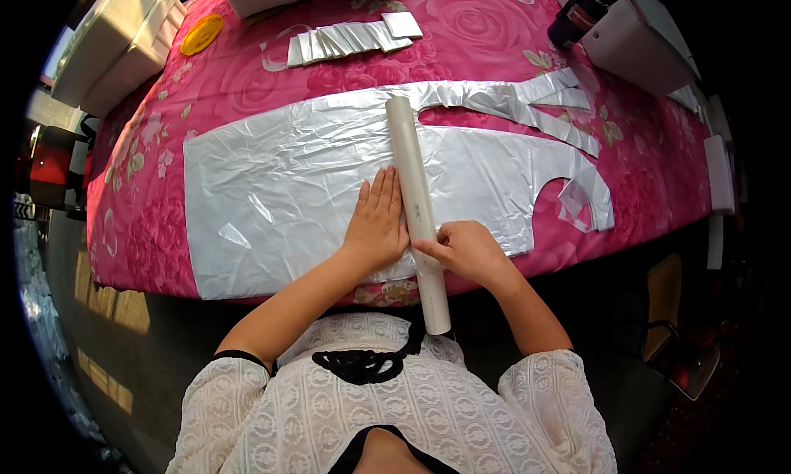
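A shiny whitish plastic apron (272, 177) lies spread across the table, with cut-out curves and loose straps toward the right. Across it rests a long pale tube (409, 157), its near end sticking out past the table edge toward me. My left hand (377, 222) lies flat on the plastic, fingers stretched out and together, its edge against the tube's left side. On the other side, my right hand (468, 250) is closed at the near part of the tube, thumb on top of it. The right hand's curled fingers are partly hidden.
A row of folded silvery-white packets (350, 41) lies at the back. White boxes (124, 53) stand at the far left, with another at the far right beside a dark flask (582, 14). A yellow disc (202, 35) rests on the pink flowered tablecloth (140, 227). A chair (666, 297) stands at right.
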### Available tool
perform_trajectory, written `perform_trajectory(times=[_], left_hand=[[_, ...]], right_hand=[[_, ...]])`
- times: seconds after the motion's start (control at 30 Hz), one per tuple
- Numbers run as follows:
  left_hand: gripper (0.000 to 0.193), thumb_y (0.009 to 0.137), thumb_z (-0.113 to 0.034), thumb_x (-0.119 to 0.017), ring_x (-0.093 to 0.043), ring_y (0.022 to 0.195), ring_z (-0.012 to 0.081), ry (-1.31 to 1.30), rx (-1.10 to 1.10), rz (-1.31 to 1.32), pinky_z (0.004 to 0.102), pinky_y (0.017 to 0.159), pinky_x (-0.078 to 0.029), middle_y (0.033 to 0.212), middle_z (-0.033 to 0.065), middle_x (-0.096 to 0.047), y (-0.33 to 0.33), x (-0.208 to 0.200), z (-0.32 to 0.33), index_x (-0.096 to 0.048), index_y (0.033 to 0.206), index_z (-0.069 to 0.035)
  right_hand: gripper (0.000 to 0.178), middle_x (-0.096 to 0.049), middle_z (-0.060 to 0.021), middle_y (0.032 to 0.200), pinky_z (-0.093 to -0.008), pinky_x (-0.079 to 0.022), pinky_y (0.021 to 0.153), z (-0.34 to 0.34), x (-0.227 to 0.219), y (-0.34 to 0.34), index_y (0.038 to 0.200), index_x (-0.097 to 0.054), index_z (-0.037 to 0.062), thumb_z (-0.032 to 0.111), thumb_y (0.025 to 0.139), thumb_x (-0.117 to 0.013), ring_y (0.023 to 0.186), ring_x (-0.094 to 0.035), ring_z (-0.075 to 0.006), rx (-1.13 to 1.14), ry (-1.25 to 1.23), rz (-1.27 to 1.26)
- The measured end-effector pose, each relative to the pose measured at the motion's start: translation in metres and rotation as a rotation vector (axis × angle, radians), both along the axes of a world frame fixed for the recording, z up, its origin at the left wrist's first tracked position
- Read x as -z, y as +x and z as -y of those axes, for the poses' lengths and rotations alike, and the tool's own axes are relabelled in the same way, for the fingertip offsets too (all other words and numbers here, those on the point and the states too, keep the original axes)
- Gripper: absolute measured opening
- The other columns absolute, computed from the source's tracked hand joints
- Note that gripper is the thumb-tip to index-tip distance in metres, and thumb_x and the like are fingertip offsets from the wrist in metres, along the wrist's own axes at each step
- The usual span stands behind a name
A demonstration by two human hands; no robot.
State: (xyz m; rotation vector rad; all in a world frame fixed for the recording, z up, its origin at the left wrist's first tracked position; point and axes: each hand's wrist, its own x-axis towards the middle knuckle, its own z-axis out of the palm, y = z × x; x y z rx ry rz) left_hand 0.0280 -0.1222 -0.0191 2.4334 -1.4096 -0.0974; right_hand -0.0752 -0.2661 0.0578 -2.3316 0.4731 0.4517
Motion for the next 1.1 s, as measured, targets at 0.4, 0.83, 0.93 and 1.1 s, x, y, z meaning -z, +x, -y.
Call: perform_trajectory(times=[0.4, 0.83, 0.93, 1.1], left_hand=[[0.073, 0.076, -0.028, -0.042, -0.012, 0.136, 0.0355, 0.022, 0.004, -0.045, 0.0461, 0.110, -0.008, 0.143, 0.0260, -0.018, 0.001, -0.006, 0.000, -0.022, 0.135, 0.012], [0.098, 0.069, -0.045, -0.053, -0.001, 0.137, 0.0374, 0.067, 0.140, -0.158, 0.0468, 0.110, -0.001, 0.144, 0.0294, -0.007, 0.010, -0.017, -0.008, -0.012, 0.136, 0.013], [0.105, 0.067, -0.054, -0.055, 0.001, 0.137, 0.0384, 0.153, 0.201, -0.160, 0.0488, 0.109, 0.001, 0.143, 0.0312, -0.006, 0.015, -0.023, -0.009, -0.013, 0.135, 0.015], [0.107, 0.064, -0.047, -0.068, 0.002, 0.136, 0.0391, 0.175, 0.166, -0.225, 0.0487, 0.109, -0.004, 0.145, 0.0284, 0.000, 0.022, -0.037, -0.014, -0.012, 0.137, 0.009]], right_hand=[[0.024, -0.058, -0.0137, 0.102, -0.0326, -0.048, 0.077, 0.073, 0.066, 0.167, 0.106, -0.048, 0.0010, 0.015, 0.086, -0.054, 0.087, -0.058, -0.0215, 0.955, 1.261, 0.608], [0.034, -0.052, -0.0222, 0.110, -0.0481, -0.043, 0.085, 0.311, -0.002, 0.100, 0.114, -0.037, -0.0037, 0.020, 0.090, -0.031, 0.100, -0.054, -0.0341, 1.266, 1.377, 1.139], [0.034, -0.052, -0.0227, 0.111, -0.0484, -0.043, 0.086, 0.320, -0.035, 0.096, 0.114, -0.038, -0.0038, 0.020, 0.090, -0.032, 0.102, -0.053, -0.0342, 1.281, 1.312, 1.263], [0.030, -0.053, -0.0168, 0.115, -0.0442, -0.043, 0.090, 0.232, -0.083, 0.115, 0.114, -0.043, -0.0005, 0.014, 0.088, -0.043, 0.106, -0.053, -0.0314, 0.717, 1.221, 1.262]])
